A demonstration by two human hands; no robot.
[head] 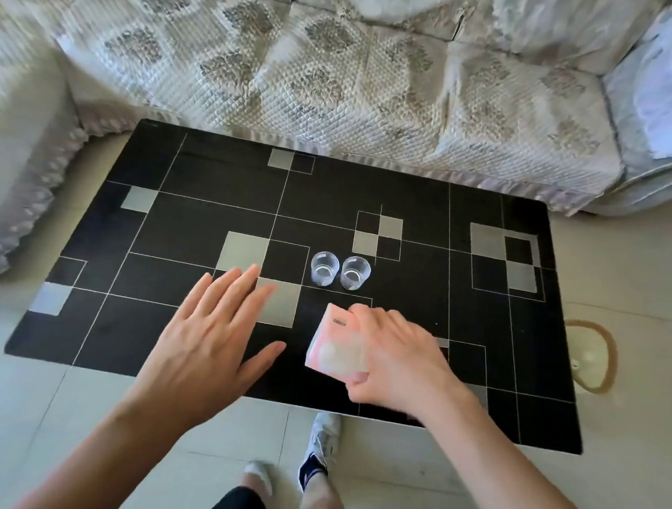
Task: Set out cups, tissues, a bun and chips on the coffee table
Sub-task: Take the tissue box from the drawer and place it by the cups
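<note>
Two clear glass cups stand upright side by side near the middle of the black coffee table (pixel 197 173), the left cup (pixel 324 268) almost touching the right cup (pixel 355 272). My right hand (pixel 394 361) grips a pink and white tissue pack (pixel 334 345) from its right side, just in front of the cups over the table's near part. My left hand (pixel 213 333) hovers flat with fingers spread, left of the pack and not touching it. No bun or chips are in view.
A sofa (pixel 339 75) with a quilted cover runs along the table's far side, and a covered seat (pixel 8 191) stands at the left. A round beige object (pixel 589 359) lies on the tiled floor right of the table. My feet (pixel 321 448) are at the near edge.
</note>
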